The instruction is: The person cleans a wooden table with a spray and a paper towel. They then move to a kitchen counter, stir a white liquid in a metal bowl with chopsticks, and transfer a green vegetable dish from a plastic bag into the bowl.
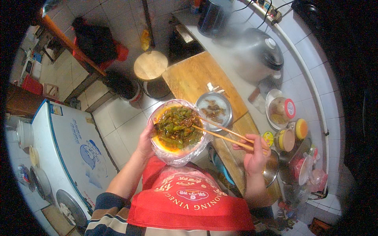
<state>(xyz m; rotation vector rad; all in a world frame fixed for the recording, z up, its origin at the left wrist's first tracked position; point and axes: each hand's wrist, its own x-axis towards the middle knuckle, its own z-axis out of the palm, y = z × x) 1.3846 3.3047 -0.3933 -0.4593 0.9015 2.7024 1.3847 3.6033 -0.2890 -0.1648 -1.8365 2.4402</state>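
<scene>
My left hand [146,138] grips the left rim of a bowl [183,157] lined with clear plastic film. Cooked green peppers with pieces of meat [174,126] in reddish-orange oil fill the bowl. In my right hand [255,152] is a pair of wooden chopsticks [230,137], their tips at the meat on the bowl's right side. A round metal plate [228,118] with brownish food pieces [213,110] stands on the wooden board just beyond the bowl, partly hidden by the film. White scraps [214,87] lie beside this plate.
A steaming rice cooker [257,56] stands at the upper right. Along the wall are lidded jars [285,140], a white plate [273,94] and a metal bowl [272,168]. A white chest freezer [73,147] is at my left. Near the board's far left corner is a round wooden stool top [151,65].
</scene>
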